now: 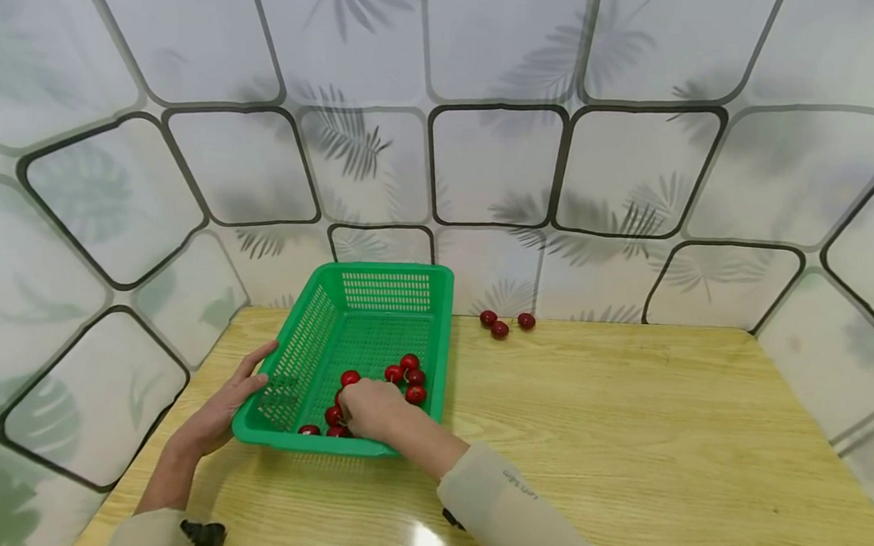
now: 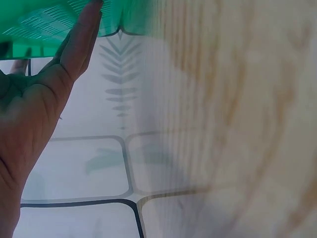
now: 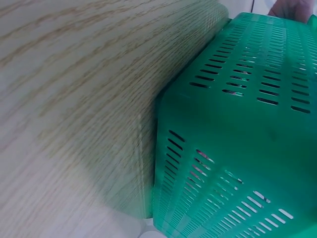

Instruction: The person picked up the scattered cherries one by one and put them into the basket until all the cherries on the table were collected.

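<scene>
A green plastic basket (image 1: 440,340) with slotted walls stands on the table. My left hand (image 1: 220,406) rests against the outside of its left wall, fingers fairly straight, as the left wrist view also shows. Inside the basket, my right hand (image 1: 379,410) reaches down over the front rim among dark red cherries (image 1: 334,415). Its fingertips are hidden, so whether they pinch a cherry cannot be seen. More cherries (image 1: 415,394) lie along the basket's right side. In the right wrist view the basket's outer wall (image 3: 218,119) blocks the right hand.
On the wooden table (image 1: 622,435), three cherries (image 1: 499,329) lie near the back edge, right of the basket. A patterned wall covering (image 1: 496,168) rises behind the table and along both sides.
</scene>
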A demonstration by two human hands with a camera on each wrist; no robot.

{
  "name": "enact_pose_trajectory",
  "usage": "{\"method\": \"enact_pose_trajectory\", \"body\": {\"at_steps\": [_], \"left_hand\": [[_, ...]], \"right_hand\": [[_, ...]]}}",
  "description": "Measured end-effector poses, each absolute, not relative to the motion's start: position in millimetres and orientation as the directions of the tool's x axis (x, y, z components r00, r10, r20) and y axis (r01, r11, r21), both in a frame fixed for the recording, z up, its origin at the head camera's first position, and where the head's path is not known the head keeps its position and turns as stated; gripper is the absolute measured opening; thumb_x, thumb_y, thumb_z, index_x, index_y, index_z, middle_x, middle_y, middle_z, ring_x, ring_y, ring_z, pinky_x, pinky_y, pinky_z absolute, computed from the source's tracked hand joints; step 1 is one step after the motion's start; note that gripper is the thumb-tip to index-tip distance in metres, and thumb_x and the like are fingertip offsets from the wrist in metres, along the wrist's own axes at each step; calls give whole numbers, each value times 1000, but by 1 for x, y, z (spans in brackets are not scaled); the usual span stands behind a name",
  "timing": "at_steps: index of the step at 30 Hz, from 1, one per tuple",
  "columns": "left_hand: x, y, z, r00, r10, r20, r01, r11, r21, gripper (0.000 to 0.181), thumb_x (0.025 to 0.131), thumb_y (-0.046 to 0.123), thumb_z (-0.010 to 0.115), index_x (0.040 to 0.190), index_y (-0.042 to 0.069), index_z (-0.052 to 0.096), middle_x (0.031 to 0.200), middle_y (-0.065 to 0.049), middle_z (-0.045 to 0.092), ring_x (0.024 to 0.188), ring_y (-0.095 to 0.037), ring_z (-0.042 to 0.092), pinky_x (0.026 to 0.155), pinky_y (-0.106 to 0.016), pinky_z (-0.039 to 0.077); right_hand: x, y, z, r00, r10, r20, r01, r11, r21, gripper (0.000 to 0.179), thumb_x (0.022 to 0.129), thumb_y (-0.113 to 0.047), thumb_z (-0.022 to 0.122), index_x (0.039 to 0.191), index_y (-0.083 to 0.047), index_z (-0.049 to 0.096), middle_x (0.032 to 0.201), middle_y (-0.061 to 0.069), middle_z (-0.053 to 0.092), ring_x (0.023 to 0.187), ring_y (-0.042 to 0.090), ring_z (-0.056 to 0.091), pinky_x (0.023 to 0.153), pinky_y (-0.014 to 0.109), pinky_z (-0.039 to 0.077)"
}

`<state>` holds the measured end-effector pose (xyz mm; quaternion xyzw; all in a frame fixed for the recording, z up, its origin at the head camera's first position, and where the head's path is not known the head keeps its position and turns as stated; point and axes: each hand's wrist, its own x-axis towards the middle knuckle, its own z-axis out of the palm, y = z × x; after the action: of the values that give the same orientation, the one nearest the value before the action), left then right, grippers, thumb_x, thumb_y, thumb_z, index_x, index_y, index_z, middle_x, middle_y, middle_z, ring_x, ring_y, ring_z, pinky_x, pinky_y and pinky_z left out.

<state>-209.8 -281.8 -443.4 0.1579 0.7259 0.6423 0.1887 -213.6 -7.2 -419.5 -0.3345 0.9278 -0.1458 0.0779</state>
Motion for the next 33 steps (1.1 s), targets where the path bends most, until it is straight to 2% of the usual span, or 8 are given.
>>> {"method": "enact_pose_trajectory", "body": {"at_steps": [2,10,17,25,33], "left_hand": [[-209,-282,-443,-881,468,-73,-13,129,992,57,112,27,26,160,28,-4,154,-23,-3,108,-13,59,82,-31,55],[-208,-281,-443,-887,456,-78,-12,146,989,56,112,27,26,160,28,-3,156,-20,-7,110,-12,57,83,-31,54],[-207,-280,-442,-889,451,-77,-5,159,987,56,112,28,26,160,28,-2,156,-20,-6,111,-11,55,84,-31,54],[-207,-280,-442,-890,450,-76,-5,158,987,57,112,28,27,160,28,-2,156,-20,-6,112,-10,55,84,-30,54],[-209,-279,-442,-896,437,-82,-3,179,984,58,112,28,27,160,26,-4,158,-19,-9,112,-11,53,84,-30,53]], "right_hand": [[-213,-7,-419,-757,-650,-60,-600,730,-327,43,80,2,65,51,-18,42,49,-10,29,52,7,29,43,24,31],[-211,-6,-419,-758,-644,-106,-593,748,-298,49,85,-10,68,47,-19,40,46,-10,30,50,6,35,44,25,37],[-211,-5,-421,-765,-638,-91,-589,749,-303,48,89,-16,67,51,-19,37,49,-8,30,49,8,37,46,26,39],[-213,-6,-423,-780,-624,-40,-583,748,-317,44,91,-18,65,53,-19,42,53,-6,38,52,10,43,45,28,40],[-216,-4,-422,-790,-611,41,-583,730,-358,46,92,-15,61,53,-18,36,50,-8,27,47,7,31,41,24,32]]}}
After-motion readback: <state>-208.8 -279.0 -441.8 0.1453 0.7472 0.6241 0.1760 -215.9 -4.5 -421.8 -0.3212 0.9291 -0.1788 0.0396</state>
